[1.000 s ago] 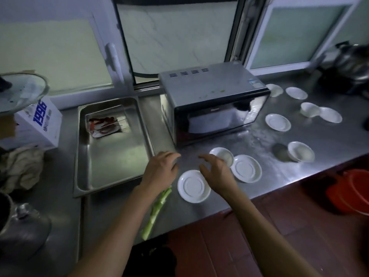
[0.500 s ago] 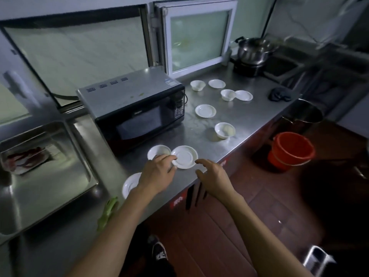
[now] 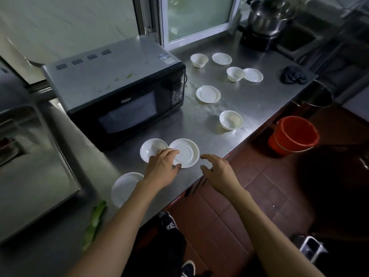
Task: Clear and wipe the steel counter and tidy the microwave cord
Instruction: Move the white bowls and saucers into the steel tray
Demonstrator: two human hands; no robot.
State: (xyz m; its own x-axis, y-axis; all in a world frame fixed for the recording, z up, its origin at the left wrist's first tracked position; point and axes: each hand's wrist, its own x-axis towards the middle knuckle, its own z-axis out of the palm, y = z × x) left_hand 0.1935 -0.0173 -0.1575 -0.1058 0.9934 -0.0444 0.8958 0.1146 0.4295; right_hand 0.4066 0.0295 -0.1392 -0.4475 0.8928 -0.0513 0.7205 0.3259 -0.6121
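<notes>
A black and silver microwave [image 3: 119, 90] stands on the steel counter [image 3: 249, 100]; a bit of its dark cord [image 3: 186, 76] shows at its right rear corner. My left hand [image 3: 162, 166] lies on the near-left rim of a white saucer [image 3: 186, 151], fingers on top and thumb at the edge. A shallow white dish [image 3: 151, 149] touches that saucer on the left. My right hand [image 3: 217, 168] hovers open just right of the saucer, at the counter's front edge. Another saucer [image 3: 124, 186] lies partly under my left forearm.
Further right lie a saucer [image 3: 208, 94], a bowl [image 3: 231, 119], and several more bowls and saucers near the window. A dark cloth [image 3: 293, 74], a steel pot [image 3: 267, 17], a steel tray [image 3: 30, 166] and a green stalk [image 3: 94, 222] are also here. An orange bucket [image 3: 293, 134] stands on the floor.
My view has swung right along the counter. My left hand left the spot by the green stalk and now rests on the front saucer; my right hand shifted right of it.
</notes>
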